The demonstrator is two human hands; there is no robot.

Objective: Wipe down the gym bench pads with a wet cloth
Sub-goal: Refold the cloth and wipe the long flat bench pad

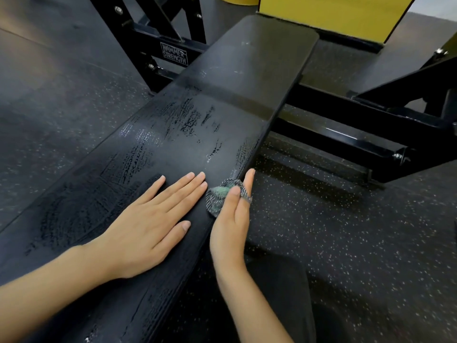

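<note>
A long black bench pad [188, 125] runs from bottom left to top right, streaked with wet marks on its near half. My left hand [150, 219] lies flat on the pad with fingers straight. My right hand [231, 219] is at the pad's right edge and holds a small grey and green striped cloth [218, 195] against that edge, thumb on top and fingers down the side. The far part of the pad looks dull and dry.
Black steel frame [346, 134] of the bench machine extends to the right and behind, with a "Hammer Strength" label [174, 54] at the back. Speckled rubber floor [346, 231] surrounds the bench. A yellow panel [329, 13] stands at the far end.
</note>
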